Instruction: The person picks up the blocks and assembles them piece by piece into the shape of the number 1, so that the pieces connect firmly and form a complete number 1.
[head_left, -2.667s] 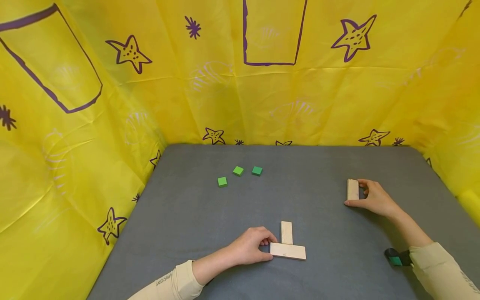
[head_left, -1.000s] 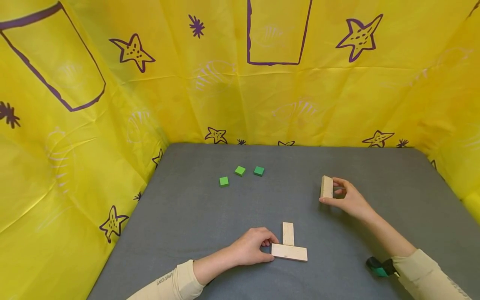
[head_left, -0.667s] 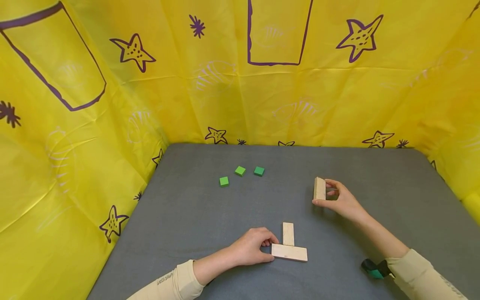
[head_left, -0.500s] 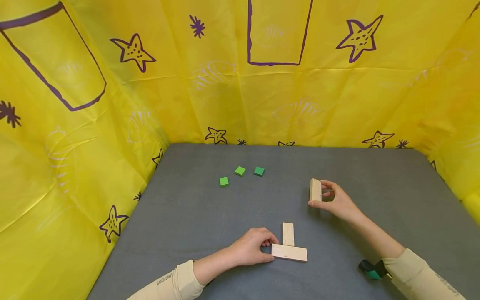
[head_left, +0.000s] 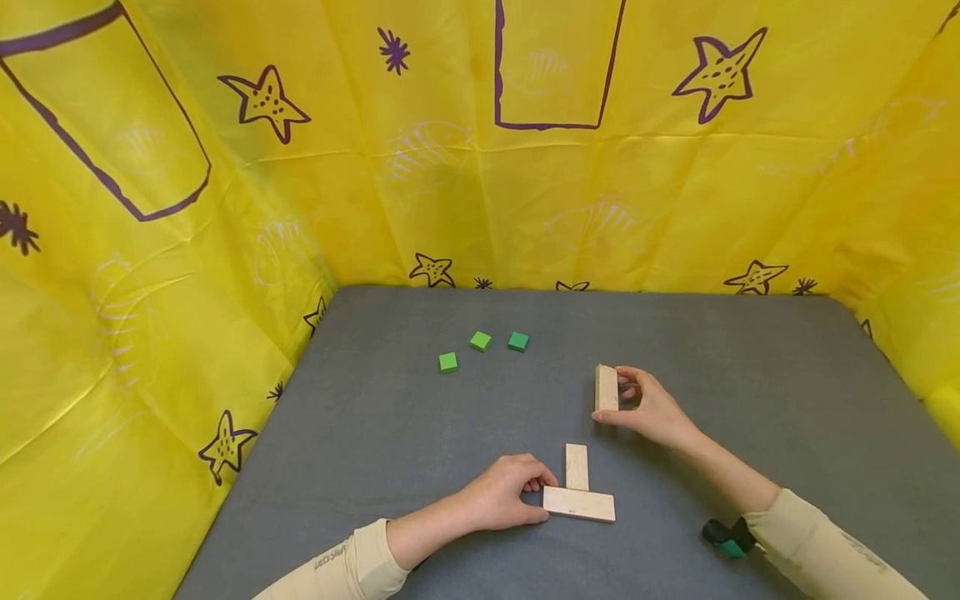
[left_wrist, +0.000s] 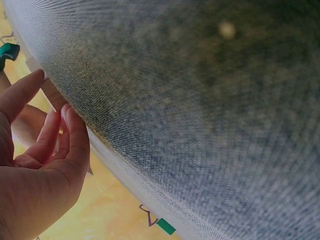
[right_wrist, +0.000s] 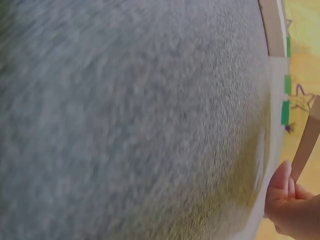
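Note:
My left hand pinches the left end of a flat wooden block that lies crosswise on the grey table. A second wooden block touches its far long side, pointing away, so the two make an upside-down T. Thumb and fingertips meet the first block's end in the left wrist view, where my left hand fills the lower left. Farther back and to the right, my right hand grips a third wooden block by its ends between thumb and fingers. That block appears raised off the cloth in the right wrist view.
Three small green tiles lie toward the back: a light green tile, another light green tile and a darker green tile. Yellow patterned curtains enclose the grey table at the back and sides.
My right hand has carried its wooden block leftward and somewhat nearer, from the right side of the table toward the two lying blocks. My left hand and those blocks have stayed in place.

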